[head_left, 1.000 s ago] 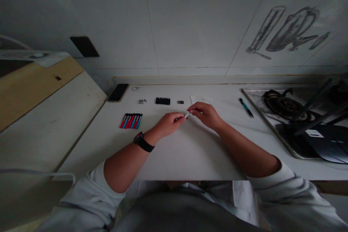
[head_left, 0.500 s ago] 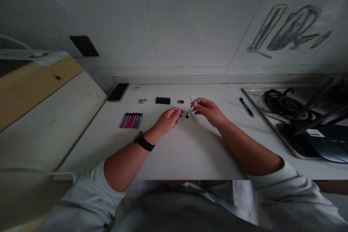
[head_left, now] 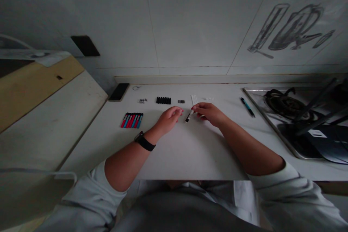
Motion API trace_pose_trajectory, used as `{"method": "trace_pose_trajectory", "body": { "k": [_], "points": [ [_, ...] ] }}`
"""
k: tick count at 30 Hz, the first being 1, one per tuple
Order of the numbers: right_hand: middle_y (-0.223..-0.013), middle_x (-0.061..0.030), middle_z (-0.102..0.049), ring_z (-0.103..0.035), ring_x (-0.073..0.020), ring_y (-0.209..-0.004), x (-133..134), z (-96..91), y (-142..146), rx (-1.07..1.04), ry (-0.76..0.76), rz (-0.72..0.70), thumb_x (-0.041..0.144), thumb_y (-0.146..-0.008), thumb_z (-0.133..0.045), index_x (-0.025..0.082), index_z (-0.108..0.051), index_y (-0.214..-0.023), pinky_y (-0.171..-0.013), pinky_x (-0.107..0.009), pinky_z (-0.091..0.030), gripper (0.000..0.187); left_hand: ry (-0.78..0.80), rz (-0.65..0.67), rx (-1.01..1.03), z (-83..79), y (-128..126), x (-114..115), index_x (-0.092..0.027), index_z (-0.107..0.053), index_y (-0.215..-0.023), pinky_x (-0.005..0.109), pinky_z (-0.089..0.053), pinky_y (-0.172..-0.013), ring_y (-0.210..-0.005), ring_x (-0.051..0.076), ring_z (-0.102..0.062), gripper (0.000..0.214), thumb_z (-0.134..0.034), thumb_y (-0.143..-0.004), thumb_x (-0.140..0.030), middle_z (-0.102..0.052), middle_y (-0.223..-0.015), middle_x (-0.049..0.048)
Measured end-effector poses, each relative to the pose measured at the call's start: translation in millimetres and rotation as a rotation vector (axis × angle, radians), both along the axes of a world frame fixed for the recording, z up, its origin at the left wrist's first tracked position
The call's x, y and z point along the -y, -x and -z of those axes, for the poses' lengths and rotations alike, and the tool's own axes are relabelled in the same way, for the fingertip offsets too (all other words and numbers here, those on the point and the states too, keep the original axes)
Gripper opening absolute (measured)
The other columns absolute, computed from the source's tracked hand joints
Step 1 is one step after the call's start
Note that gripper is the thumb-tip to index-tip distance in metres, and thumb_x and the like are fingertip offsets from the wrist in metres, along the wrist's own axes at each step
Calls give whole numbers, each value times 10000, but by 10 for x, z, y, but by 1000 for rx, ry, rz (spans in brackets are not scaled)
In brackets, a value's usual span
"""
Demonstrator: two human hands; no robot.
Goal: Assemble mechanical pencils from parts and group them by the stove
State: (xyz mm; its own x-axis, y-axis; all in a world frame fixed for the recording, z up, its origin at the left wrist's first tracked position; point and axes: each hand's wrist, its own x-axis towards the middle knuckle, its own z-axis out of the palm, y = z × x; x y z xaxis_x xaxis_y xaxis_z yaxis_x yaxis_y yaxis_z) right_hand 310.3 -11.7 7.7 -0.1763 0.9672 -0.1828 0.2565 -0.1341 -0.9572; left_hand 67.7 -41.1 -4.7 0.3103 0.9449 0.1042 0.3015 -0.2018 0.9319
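My right hand [head_left: 208,113] pinches a short white tube with a black end [head_left: 188,117] between thumb and fingertips, the black end tilted down and to the left. Just left of the tube is my left hand [head_left: 169,117], its fingers curled together; whether anything is inside them is hidden. Beyond my right fingertips lie thin white sticks [head_left: 194,99] and some tiny clear pieces [head_left: 208,98]. Small dark-grey pieces [head_left: 181,101] and a row of black cylinders [head_left: 163,100] lie behind my left hand.
A row of red and blue pen barrels [head_left: 132,120] lies at left, with small metal pieces [head_left: 143,100] behind. A phone [head_left: 119,92] and a ring [head_left: 136,88] are at the back left. At right are a blue-and-black pen [head_left: 247,107] and a gas stove [head_left: 285,107].
My right hand has shifted slightly down, the fingers closer over the tube, and the white sticks behind it show more. My left hand has barely moved.
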Motion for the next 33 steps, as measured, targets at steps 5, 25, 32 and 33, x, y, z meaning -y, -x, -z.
{"method": "trace_pose_trajectory", "body": {
  "k": [5, 25, 32, 33],
  "points": [
    [-798, -49, -714, -582, -127, -635, -16, 7, -27, 25, -24, -10, 548, -703, -824, 202, -745, -893, -505, -219, -422, 403, -46, 15, -58, 9, -9, -7, -175, -689, -1116, 274, -506, -700, -828, 169, -625, 339, -532, -1025, -462, -726, -1019, 84],
    [-854, -14, -691, -588, -119, -711, 123, -134, 87, -259, -71, -47, 589, -699, -857, 220, -740, -937, -597, -229, -470, 454, -77, 130, -208, -25, -16, 36, -171, -684, -865, 265, -379, -641, -677, 133, -525, 261, -620, -950, -409, -618, -742, -21],
    [-995, -54, -751, -618, -128, -763, 182, -115, 130, -293, -162, -148, 558, -769, -840, 216, -770, -1002, -702, -277, -518, 420, -127, 177, -251, -29, -29, 54, -171, -717, -888, 272, -423, -672, -727, 151, -590, 211, -687, -929, -376, -705, -826, 19],
    [-986, -56, -754, -610, -127, -748, 176, -105, 133, -292, -186, -154, 557, -773, -839, 214, -767, -1007, -698, -281, -515, 421, -128, 178, -262, -40, -30, 60, -171, -719, -887, 274, -425, -672, -725, 151, -596, 208, -694, -927, -374, -713, -833, 23]
  ]
}}
